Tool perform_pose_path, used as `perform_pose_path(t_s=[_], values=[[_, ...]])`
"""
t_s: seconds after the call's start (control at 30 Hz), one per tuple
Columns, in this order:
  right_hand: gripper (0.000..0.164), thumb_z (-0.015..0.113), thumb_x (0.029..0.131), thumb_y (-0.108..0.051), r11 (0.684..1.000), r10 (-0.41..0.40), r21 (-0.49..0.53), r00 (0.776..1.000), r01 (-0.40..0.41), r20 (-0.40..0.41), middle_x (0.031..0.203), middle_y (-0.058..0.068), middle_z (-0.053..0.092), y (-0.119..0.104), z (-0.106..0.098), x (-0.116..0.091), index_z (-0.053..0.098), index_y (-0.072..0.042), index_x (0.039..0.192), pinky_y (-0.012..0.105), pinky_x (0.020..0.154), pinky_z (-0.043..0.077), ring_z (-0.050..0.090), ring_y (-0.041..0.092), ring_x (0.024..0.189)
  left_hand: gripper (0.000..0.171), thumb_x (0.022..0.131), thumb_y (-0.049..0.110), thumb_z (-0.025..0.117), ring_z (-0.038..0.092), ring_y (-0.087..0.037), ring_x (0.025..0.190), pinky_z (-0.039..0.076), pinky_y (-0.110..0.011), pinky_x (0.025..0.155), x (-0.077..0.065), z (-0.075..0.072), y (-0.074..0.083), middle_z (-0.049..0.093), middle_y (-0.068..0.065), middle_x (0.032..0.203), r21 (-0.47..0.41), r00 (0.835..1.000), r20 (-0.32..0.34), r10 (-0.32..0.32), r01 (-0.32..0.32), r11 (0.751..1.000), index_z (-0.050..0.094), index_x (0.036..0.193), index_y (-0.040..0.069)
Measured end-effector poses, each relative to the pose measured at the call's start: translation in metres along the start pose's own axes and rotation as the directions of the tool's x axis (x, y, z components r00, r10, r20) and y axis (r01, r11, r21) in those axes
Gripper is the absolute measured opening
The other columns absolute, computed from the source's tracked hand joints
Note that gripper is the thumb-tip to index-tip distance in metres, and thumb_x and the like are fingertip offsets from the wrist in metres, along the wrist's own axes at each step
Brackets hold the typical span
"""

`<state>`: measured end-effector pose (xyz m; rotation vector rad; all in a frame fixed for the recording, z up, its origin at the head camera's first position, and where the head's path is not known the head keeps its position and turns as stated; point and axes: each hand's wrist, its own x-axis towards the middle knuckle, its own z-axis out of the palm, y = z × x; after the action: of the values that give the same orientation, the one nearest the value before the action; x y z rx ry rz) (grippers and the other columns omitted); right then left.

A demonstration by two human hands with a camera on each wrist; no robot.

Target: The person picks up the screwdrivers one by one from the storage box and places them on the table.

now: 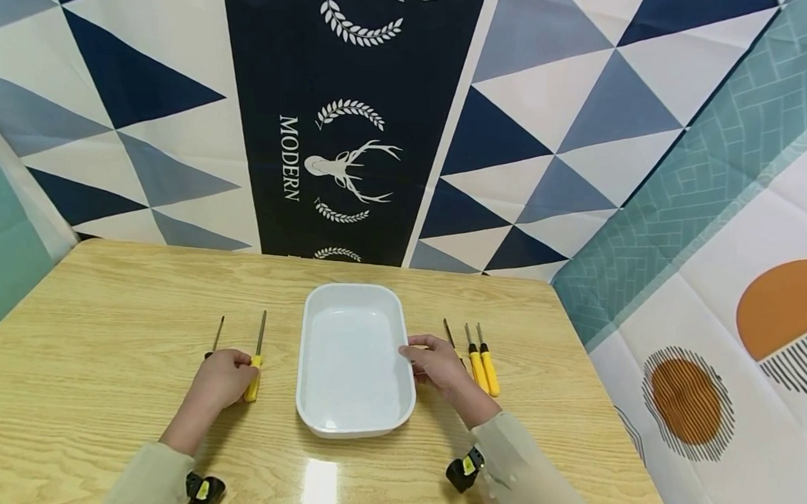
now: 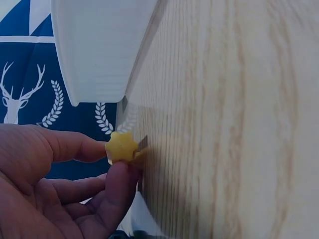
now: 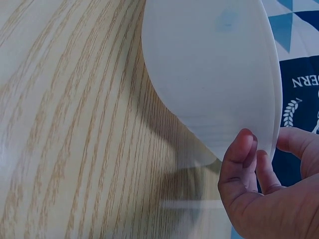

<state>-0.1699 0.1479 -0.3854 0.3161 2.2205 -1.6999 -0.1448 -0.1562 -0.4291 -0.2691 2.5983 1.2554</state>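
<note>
My left hand (image 1: 224,377) pinches the yellow handle of a screwdriver (image 1: 254,380) between thumb and fingers, its shaft pointing to the back of the table. The left wrist view shows the star-shaped handle end (image 2: 121,147) close beside the wood. Another, dark-handled screwdriver (image 1: 218,335) lies just left of it, its handle partly behind the hand. In the centre stands a white rectangular tray (image 1: 355,357) with nothing in it. My right hand (image 1: 440,366) grips the tray's right side, thumb over the rim and fingers against the outer wall (image 3: 214,74).
Right of the tray lie two yellow-and-black screwdrivers (image 1: 489,369) side by side. A third, thin dark-shafted one (image 1: 448,333) is partly hidden by the right hand. A patterned cloth (image 1: 353,164) hangs behind the wooden table (image 1: 130,297).
</note>
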Motion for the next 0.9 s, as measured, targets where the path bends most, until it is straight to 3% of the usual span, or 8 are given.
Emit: perform_pose_path(t_s=[0.4, 0.57, 0.73, 0.9], values=[[0.031, 0.055, 0.086, -0.016, 1.0, -0.005, 0.004, 1.0, 0.005, 0.003, 0.087, 0.015, 0.064, 0.0009, -0.0002, 0.0003, 0.051, 0.0, 0.113, 0.027, 0.058, 0.048, 0.06, 0.015, 0.066, 0.04, 0.087, 0.014, 0.043, 0.054, -0.017, 0.069, 0.046, -0.024, 0.051, -0.0018, -0.0021, -0.0009, 0.053, -0.027, 0.109, 0.03, 1.0, -0.006, 0.006, -0.005, 1.0, 0.045, 0.12, -0.01], [0.032, 0.056, 0.086, -0.016, 1.0, -0.009, 0.005, 1.0, 0.009, 0.003, 0.091, 0.018, 0.063, 0.0013, 0.0, 0.0, 0.051, 0.0, 0.113, 0.027, 0.058, 0.049, 0.061, 0.017, 0.068, 0.041, 0.087, 0.015, 0.044, 0.055, -0.02, 0.077, 0.046, -0.024, 0.054, -0.0032, -0.0034, -0.0012, 0.052, -0.026, 0.112, 0.035, 1.0, -0.002, 0.017, -0.017, 0.999, 0.045, 0.119, -0.01], [0.031, 0.055, 0.086, -0.016, 1.0, -0.012, 0.003, 1.0, 0.012, -0.001, 0.087, 0.014, 0.063, 0.0012, 0.0001, -0.0007, 0.051, 0.0, 0.112, 0.027, 0.057, 0.048, 0.06, 0.016, 0.066, 0.041, 0.087, 0.016, 0.045, 0.054, -0.023, 0.081, 0.045, -0.025, 0.056, -0.0041, -0.0053, -0.0014, 0.052, -0.027, 0.111, 0.045, 0.999, -0.011, 0.047, -0.047, 0.998, 0.046, 0.118, -0.011], [0.031, 0.055, 0.086, -0.015, 1.0, -0.011, 0.006, 1.0, 0.011, 0.002, 0.084, 0.01, 0.063, 0.0007, 0.0, -0.0009, 0.051, 0.0, 0.112, 0.027, 0.058, 0.049, 0.06, 0.015, 0.066, 0.041, 0.086, 0.015, 0.045, 0.053, -0.019, 0.075, 0.044, -0.024, 0.053, -0.0045, -0.0068, -0.001, 0.052, -0.025, 0.109, 0.025, 0.999, -0.001, 0.036, -0.036, 0.999, 0.045, 0.119, -0.01]])
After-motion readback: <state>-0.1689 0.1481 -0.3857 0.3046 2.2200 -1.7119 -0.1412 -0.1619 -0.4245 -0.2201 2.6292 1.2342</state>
